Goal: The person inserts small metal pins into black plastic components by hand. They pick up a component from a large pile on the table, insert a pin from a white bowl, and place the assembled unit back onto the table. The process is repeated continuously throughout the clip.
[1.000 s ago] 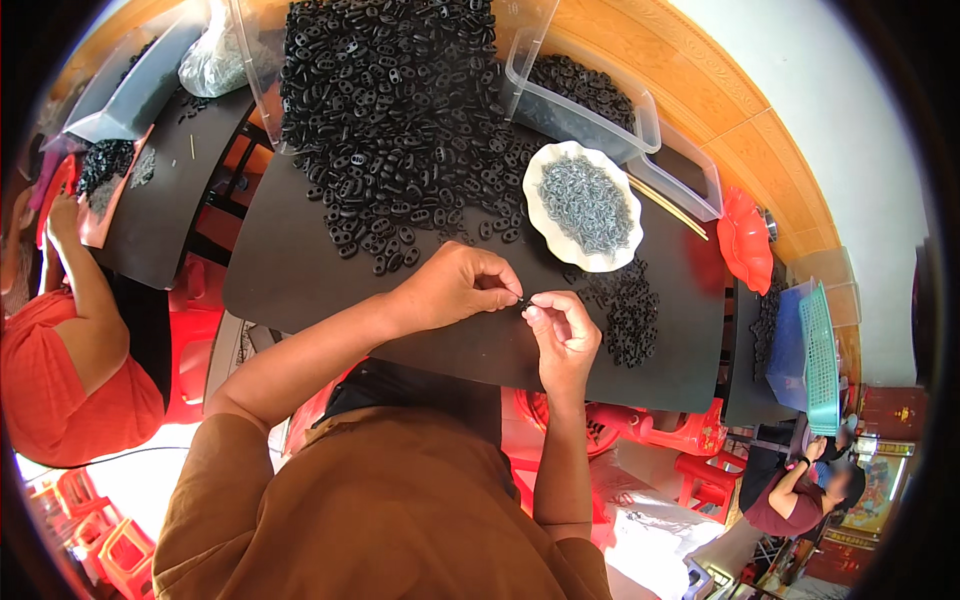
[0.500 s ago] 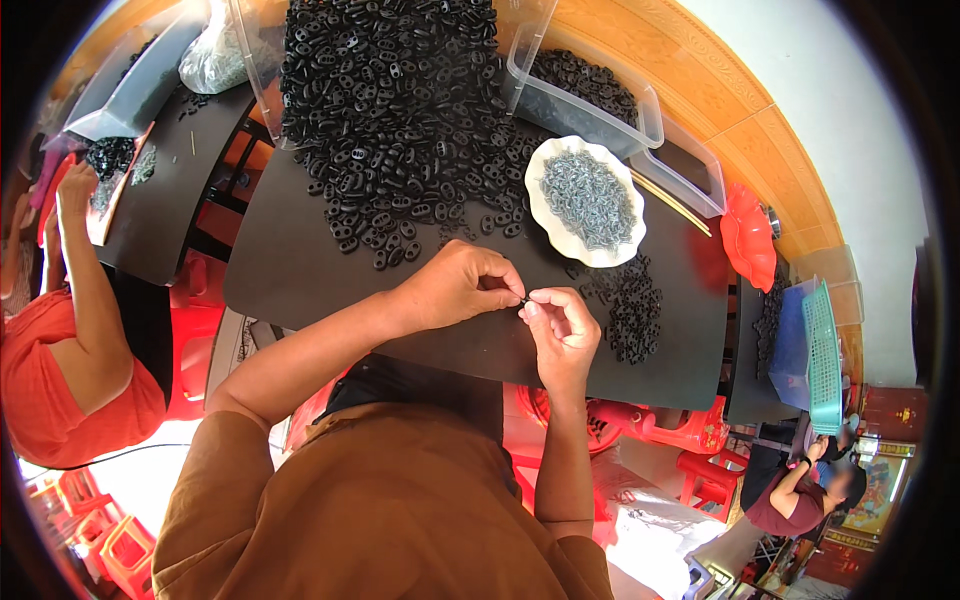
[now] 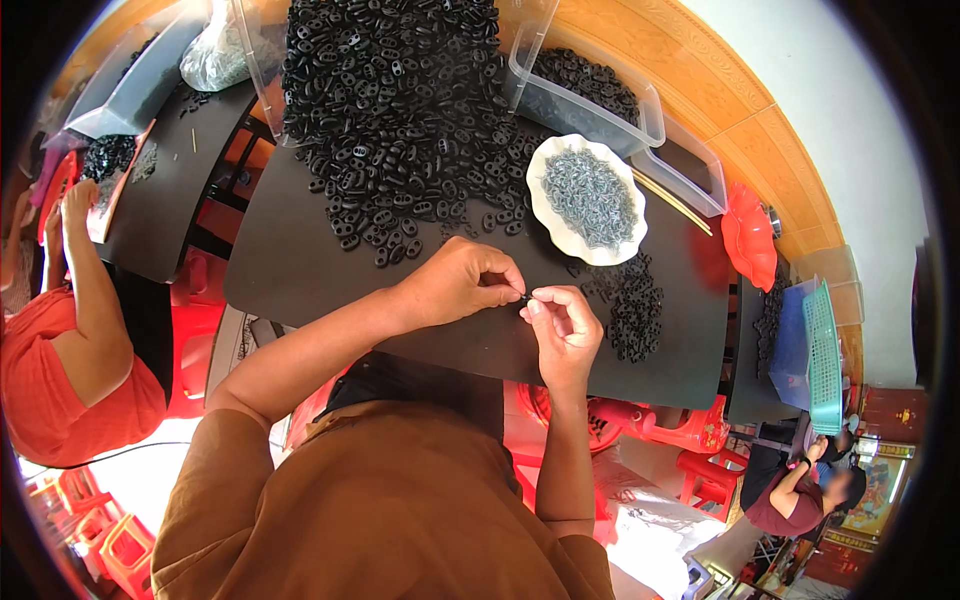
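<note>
Over the near part of the dark table (image 3: 290,260), my left hand (image 3: 465,283) and my right hand (image 3: 566,335) meet fingertip to fingertip. Both are closed in a pinch on a small black piece (image 3: 526,298), mostly covered by the fingers, so its exact shape is hard to tell. Beyond my left hand spreads a big heap of black oval pieces with holes (image 3: 390,130). Next to my right hand lies a pile of smaller black parts (image 3: 637,315). A white scalloped dish (image 3: 541,212) behind it holds many tiny greyish, shiny pieces (image 3: 588,195).
Clear plastic bins (image 3: 650,125) with black pieces stand at the back right, near wooden sticks (image 3: 672,200) and a red scalloped dish (image 3: 748,240). A teal basket (image 3: 824,360) is far right. Another person (image 3: 80,350) works at a table on the left; red stools (image 3: 712,480) stand below.
My hands stay in nearly the same place, still pinched together. At the left, the other person's hand has lowered slightly.
</note>
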`<state>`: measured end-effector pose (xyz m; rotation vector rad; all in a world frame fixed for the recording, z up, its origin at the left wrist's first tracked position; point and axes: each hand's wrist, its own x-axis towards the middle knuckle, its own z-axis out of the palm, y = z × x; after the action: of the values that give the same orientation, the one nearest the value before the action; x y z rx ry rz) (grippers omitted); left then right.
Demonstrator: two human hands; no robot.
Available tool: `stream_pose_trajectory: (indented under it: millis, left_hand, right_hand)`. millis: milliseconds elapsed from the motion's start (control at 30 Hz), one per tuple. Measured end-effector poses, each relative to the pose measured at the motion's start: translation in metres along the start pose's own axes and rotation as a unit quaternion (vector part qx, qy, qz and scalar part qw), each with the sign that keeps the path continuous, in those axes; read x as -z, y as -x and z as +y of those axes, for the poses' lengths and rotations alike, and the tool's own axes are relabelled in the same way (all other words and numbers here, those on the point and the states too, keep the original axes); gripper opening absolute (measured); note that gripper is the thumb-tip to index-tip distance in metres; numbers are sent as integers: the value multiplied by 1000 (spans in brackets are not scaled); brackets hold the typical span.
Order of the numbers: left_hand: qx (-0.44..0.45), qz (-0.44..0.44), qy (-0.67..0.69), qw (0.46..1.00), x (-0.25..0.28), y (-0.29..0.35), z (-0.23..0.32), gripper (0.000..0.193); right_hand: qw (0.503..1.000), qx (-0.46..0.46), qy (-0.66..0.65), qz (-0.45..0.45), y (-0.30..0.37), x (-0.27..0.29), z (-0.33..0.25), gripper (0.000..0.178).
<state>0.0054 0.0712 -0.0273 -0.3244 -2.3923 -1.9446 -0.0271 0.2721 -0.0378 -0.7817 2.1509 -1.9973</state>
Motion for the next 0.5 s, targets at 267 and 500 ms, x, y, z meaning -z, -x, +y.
stream_pose_trajectory:
  millis: [267, 500]
  left_hand:
    - [-5, -1, -21, 1000, 0, 0, 2, 7]
    - [13, -14, -13, 1000, -2, 0, -2, 6]
  right_hand:
    - [1000, 5, 14, -11, 0, -1, -1, 9]
    - [999, 25, 30, -8, -1, -4, 0, 12]
